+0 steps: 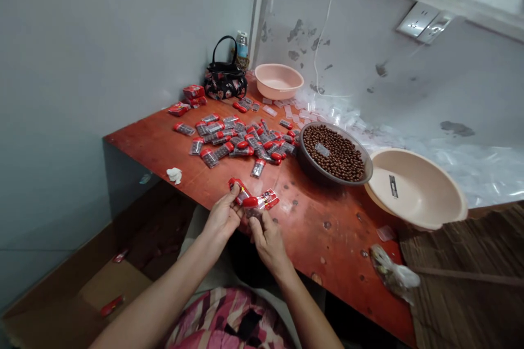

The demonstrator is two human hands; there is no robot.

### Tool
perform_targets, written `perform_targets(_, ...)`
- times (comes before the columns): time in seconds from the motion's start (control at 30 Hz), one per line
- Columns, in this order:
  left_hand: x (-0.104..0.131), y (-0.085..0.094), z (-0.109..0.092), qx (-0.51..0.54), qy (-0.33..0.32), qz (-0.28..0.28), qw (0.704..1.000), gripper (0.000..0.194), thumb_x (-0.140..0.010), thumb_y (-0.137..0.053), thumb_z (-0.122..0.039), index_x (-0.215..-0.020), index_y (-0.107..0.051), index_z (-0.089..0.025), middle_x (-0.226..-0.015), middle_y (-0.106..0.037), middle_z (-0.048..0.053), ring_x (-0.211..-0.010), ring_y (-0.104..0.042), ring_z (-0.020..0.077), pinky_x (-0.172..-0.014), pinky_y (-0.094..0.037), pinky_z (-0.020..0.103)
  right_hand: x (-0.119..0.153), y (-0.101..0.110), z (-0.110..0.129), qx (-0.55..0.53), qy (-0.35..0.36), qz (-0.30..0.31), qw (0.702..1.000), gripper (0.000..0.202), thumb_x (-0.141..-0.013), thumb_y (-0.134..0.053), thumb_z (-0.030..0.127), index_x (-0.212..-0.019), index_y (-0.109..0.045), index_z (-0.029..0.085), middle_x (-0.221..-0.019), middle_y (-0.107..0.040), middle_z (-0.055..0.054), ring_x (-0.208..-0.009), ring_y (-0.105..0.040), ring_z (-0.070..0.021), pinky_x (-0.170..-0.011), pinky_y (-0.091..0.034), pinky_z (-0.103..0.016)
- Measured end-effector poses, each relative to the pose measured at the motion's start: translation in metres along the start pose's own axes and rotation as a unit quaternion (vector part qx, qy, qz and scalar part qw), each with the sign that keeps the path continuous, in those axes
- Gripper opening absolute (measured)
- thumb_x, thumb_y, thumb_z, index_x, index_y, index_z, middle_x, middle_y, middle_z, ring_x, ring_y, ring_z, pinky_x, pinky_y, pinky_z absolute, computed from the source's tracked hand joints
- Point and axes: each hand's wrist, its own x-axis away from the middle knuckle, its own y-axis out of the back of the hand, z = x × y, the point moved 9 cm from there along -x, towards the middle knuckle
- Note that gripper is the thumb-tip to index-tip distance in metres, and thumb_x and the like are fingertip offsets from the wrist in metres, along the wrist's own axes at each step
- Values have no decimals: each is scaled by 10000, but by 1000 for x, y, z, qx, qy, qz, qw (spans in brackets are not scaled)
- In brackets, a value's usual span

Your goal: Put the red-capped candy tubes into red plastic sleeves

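My left hand (224,214) is closed on a red printed packet (240,190) with a clear part, just over the table's front edge. Between the thumb and fingers of my right hand (268,237) is a small clear container with a red cap (251,206); dark contents show through it. The two items meet or overlap between my hands. A red and yellow printed end (270,198) sticks out on the right, and I cannot tell which item it belongs to. Beyond my hands lies a loose pile of similar red-capped containers (223,150).
A grey basin (364,179) of brown balls stands right of the pile, beside a cream basin (434,191). Farther back are a pink basin (279,87), a flowered handbag (225,84) and red packs (193,92). Clear plastic pieces (450,169) line the wall. A knotted bag (393,272) lies right.
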Motion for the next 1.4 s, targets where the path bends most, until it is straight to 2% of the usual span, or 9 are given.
perform_targets(0.17, 2, -3, 5, 12, 7, -7, 1000, 49, -748, -568, -103, -765, -603, -134, -666, -648, 22, -613, -626, 138, -580, -535, 258, 4, 8, 0, -2, 2, -17, 1000, 206, -855, -395, 307, -991, -522, 219, -655, -587, -5, -568, -555, -146, -500, -402, -229)
perform_targets(0.37, 3, -6, 6, -4, -16, -3, 1000, 47, -748, -564, -94, -756, -600, -124, -658, -645, 23, -617, -629, 141, -562, -533, 251, 9, 12, 0, -7, 13, -33, 999, 211, -855, -397, 300, -1005, -520, 217, -687, -591, -10, -604, -563, -152, -516, -409, -233)
perform_targets(0.63, 8, -11, 14, 1, -7, 6, 1000, 37, -740, -573, -93, -731, -598, -118, -647, -641, 28, -583, -611, 117, -571, -519, 228, 11, 13, -1, -2, 9, -43, 999, 233, -855, -392, 308, -1018, -527, 210, -725, -602, -25, -585, -555, -145, -509, -415, -235)
perform_targets(0.73, 14, -21, 14, -29, -21, 46, 998, 23, -719, -603, -115, -697, -597, -113, -614, -629, 17, -532, -584, 96, -544, -495, 201, 9, 12, -2, -13, 10, -41, 999, 219, -853, -401, 319, -993, -526, 207, -678, -587, -9, -529, -533, -125, -492, -412, -226)
perform_targets(0.9, 21, -40, 11, -136, -33, 134, 981, 178, -635, -695, -233, -630, -577, -99, -582, -619, 23, -506, -564, 101, -506, -461, 202, 6, 2, -20, -153, -51, 13, 987, 233, -860, -365, 373, -925, -498, 194, -602, -556, 17, -408, -486, -95, -369, -365, -195)
perform_targets(1.07, 22, -39, 17, -179, -22, 153, 972, 174, -601, -716, -189, -689, -596, -99, -614, -631, 19, -537, -576, 95, -543, -468, 196, 8, 17, -18, -91, -16, -64, 994, 198, -826, -444, 349, -916, -531, 196, -660, -576, -14, -497, -512, -117, -446, -409, -221)
perform_targets(1.17, 22, -36, 23, -208, -7, 152, 966, 177, -608, -709, -205, -701, -602, -99, -604, -631, 24, -524, -578, 106, -541, -475, 214, 9, 19, -16, -70, -4, -79, 994, 200, -819, -455, 351, -909, -541, 194, -667, -577, -19, -516, -516, -125, -475, -418, -233)
perform_targets(1.27, 24, -37, 27, -247, 16, 172, 954, 190, -625, -691, -258, -672, -598, -99, -532, -605, 20, -422, -539, 107, -431, -438, 215, 7, 12, -22, -144, -29, -40, 988, 211, -824, -441, 385, -882, -520, 197, -627, -567, 4, -455, -499, -105, -422, -394, -211)
perform_targets(1.4, 30, -47, 33, -316, 56, 238, 917, 246, -671, -635, -335, -634, -586, -97, -492, -592, 37, -320, -485, 122, -337, -383, 240, 4, 0, -27, -274, -67, 34, 959, 253, -831, -409, 429, -783, -478, 190, -562, -555, 25, -364, -447, -73, -340, -321, -172)
